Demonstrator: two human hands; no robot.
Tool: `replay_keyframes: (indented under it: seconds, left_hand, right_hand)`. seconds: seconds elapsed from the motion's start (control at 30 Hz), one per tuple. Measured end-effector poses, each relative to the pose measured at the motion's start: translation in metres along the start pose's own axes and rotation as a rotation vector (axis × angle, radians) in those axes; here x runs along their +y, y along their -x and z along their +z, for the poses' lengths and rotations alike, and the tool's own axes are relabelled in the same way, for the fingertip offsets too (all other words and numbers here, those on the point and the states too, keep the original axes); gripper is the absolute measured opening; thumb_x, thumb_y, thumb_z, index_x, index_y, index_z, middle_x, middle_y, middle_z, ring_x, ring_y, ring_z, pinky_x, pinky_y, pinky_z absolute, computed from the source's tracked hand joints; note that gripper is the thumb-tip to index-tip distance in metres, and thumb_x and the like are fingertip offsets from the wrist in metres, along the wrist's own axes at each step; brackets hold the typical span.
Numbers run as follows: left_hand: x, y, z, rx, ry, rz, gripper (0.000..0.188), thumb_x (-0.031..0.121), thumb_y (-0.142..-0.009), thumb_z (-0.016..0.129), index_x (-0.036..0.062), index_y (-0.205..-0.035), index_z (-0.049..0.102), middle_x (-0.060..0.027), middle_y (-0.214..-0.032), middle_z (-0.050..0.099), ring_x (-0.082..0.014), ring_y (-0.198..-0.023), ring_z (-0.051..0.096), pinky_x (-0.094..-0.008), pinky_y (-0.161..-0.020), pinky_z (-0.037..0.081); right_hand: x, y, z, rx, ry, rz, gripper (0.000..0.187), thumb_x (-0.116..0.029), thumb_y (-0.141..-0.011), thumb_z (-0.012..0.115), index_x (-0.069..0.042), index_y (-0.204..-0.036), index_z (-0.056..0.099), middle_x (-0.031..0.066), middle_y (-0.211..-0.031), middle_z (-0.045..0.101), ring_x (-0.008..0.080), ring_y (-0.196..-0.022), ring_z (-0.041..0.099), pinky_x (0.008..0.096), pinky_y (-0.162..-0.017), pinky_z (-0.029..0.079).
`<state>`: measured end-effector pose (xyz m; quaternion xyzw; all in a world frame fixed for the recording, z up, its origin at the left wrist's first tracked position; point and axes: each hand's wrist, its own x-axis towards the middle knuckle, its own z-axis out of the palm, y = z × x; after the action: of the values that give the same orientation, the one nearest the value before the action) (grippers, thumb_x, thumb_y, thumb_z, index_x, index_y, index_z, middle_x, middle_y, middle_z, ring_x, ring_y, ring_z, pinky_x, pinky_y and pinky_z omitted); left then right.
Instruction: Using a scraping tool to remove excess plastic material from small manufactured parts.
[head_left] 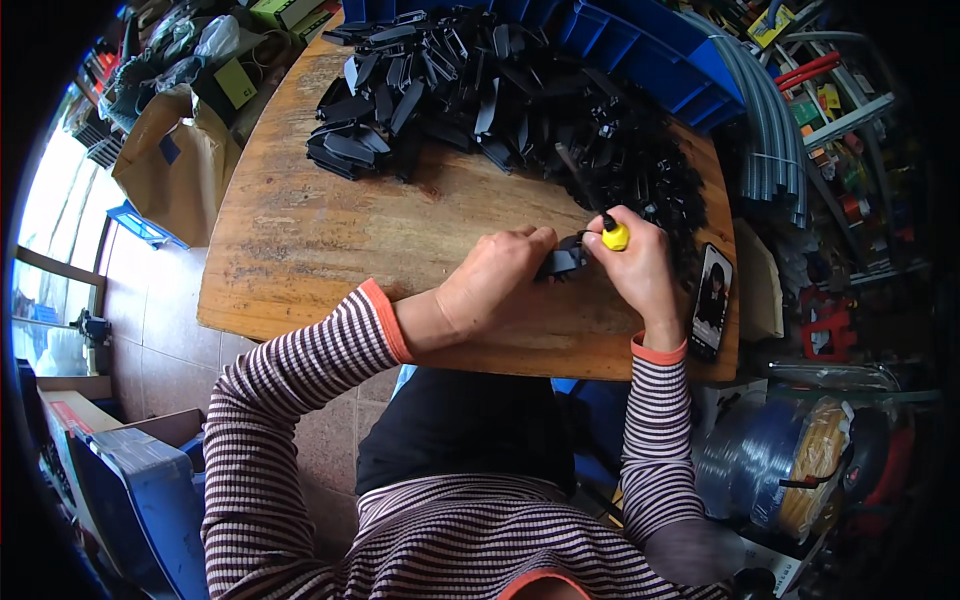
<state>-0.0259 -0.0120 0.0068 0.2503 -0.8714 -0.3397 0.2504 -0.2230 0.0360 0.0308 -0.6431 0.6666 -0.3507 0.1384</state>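
My left hand (497,277) is closed on a small black plastic part (563,261), just above the near side of the wooden table (330,230). In my right hand (640,268) is a screwdriver (614,236) with a yellow and black handle, its dark shaft slanting away to the far left. The fingertips of that hand are close to the right end of the black part; whether they also grip it I cannot tell. Beyond both hands spreads a large heap of similar black plastic parts (400,100).
A smartphone (711,300) with a lit screen lies by the table's right edge. Blue plastic bins (655,60) stand at the far side, with grey tubing (775,130) beside them. To the left are a brown paper bag (175,160) and a blue crate (140,500).
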Motion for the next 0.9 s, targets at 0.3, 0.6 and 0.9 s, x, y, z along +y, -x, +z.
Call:
replay_keyframes:
  seconds: [0.3, 0.6, 0.9]
  left_hand:
    - [-0.002, 0.014, -0.026, -0.042, -0.157, 0.143, 0.027, 0.014, -0.075, 0.069, 0.0019, -0.095, 0.056, -0.0164, -0.104, 0.062, -0.0307, -0.092, 0.062, -0.0363, -0.074, 0.053]
    - [-0.016, 0.009, -0.001, -0.051, -0.481, 0.731, 0.017, 0.012, -0.078, 0.059, 0.0039, -0.091, 0.054, -0.0119, -0.107, 0.059, -0.0237, -0.101, 0.059, -0.0307, -0.079, 0.054]
    - [-0.012, 0.011, 0.009, -0.023, -0.555, 0.681, 0.016, 0.013, -0.078, 0.059, 0.0042, -0.089, 0.054, -0.0122, -0.105, 0.061, -0.0223, -0.098, 0.060, -0.0292, -0.077, 0.055]
  right_hand:
    - [-0.015, -0.002, 0.006, 0.014, 0.059, -0.144, 0.012, -0.005, -0.080, 0.069, 0.000, -0.086, 0.060, 0.0142, -0.074, 0.065, 0.0247, -0.068, 0.066, 0.0314, -0.060, 0.049]
    - [-0.025, 0.001, 0.013, -0.017, 0.289, -0.256, 0.014, -0.003, -0.075, 0.069, -0.001, -0.083, 0.058, 0.0163, -0.075, 0.064, 0.0340, -0.068, 0.064, 0.0371, -0.057, 0.050]
    - [-0.024, -0.014, -0.002, -0.369, 0.219, -0.243, 0.013, -0.003, -0.078, 0.068, -0.002, -0.085, 0.059, 0.0118, -0.074, 0.062, 0.0262, -0.059, 0.059, 0.0326, -0.055, 0.047]
